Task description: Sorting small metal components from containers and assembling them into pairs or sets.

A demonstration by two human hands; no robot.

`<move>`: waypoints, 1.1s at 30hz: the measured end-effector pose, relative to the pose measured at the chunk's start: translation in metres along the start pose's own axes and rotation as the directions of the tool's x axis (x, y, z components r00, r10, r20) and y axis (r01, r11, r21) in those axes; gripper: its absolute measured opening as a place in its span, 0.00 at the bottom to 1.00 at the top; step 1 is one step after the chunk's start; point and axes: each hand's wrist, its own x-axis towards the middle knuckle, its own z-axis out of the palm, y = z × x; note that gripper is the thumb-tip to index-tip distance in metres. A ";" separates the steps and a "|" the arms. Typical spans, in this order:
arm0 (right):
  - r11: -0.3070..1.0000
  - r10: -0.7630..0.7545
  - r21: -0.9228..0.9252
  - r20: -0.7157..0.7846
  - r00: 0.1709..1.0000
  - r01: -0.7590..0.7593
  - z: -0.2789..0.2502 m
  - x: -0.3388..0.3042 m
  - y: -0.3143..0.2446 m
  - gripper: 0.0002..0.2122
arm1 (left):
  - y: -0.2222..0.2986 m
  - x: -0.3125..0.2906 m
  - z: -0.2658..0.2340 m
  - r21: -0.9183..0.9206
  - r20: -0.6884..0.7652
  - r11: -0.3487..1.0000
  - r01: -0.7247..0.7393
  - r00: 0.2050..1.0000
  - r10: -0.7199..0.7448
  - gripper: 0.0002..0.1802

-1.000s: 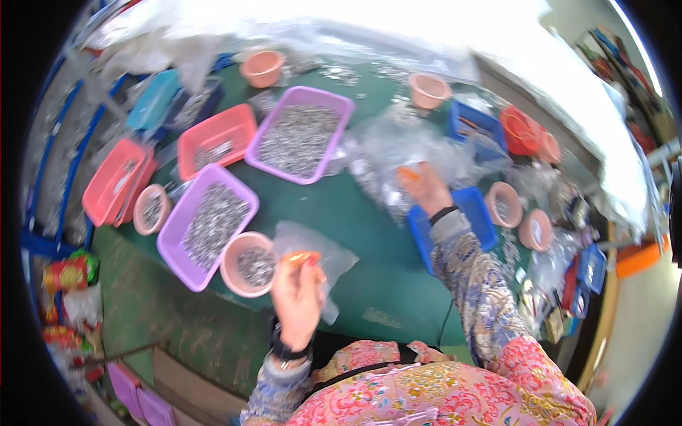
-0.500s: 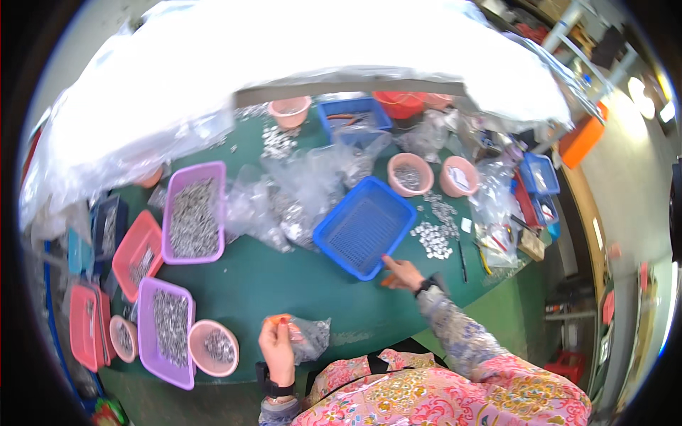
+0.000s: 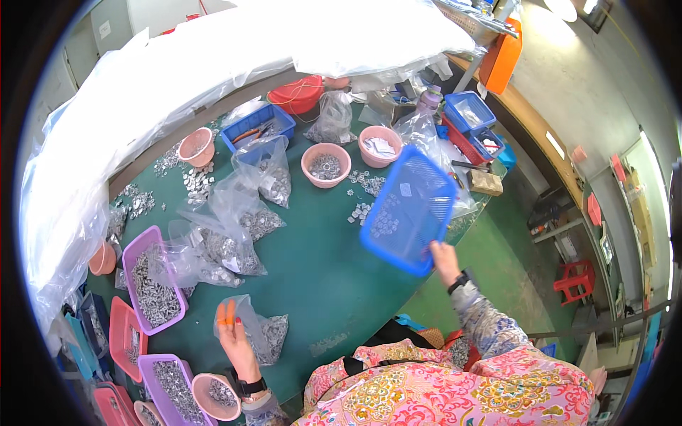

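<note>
My right hand point(image 3: 445, 263) grips the near right corner of a blue plastic basket point(image 3: 375, 245) with a mesh bottom. The basket is raised and tilted, and pale metal pieces on the table show through its mesh. My left hand point(image 3: 240, 349) has its fingers stretched out, orange covers on some of them. These fingers lie against the mouth of a clear plastic bag point(image 3: 273, 336) that holds small metal parts and rests on the green table point(image 3: 327, 284).
Other filled bags point(image 3: 227, 248) lie across the table's middle. Purple bins point(image 3: 176, 312), a red bin point(image 3: 121, 341) and a pink bowl point(image 3: 201, 387) stand at left. Further back are a pink bowl of parts point(image 3: 325, 148) and a blue tray with tools point(image 3: 284, 122). A wooden block point(image 3: 486, 182) sits far right.
The blue basket has been lifted off the table and moved right in my right hand. My left hand's fingers have straightened beside the bag. The whole view has turned right.
</note>
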 end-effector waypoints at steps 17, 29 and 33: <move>0.975 0.159 -0.201 0.359 0.920 -0.090 0.008 0.067 0.028 0.17 | 0.053 -0.092 0.020 0.698 -0.015 0.706 -0.120 0.983 0.181 0.02; 0.842 -0.068 0.148 0.983 -0.171 0.518 0.213 -0.060 -0.044 0.45 | 0.101 -0.083 0.049 0.211 -0.044 0.973 0.095 0.995 -0.087 0.11; 0.849 0.090 -0.166 0.981 0.172 0.502 0.192 -0.041 -0.002 0.28 | 0.022 -0.035 0.040 0.062 -0.240 0.972 0.225 0.949 -0.204 0.10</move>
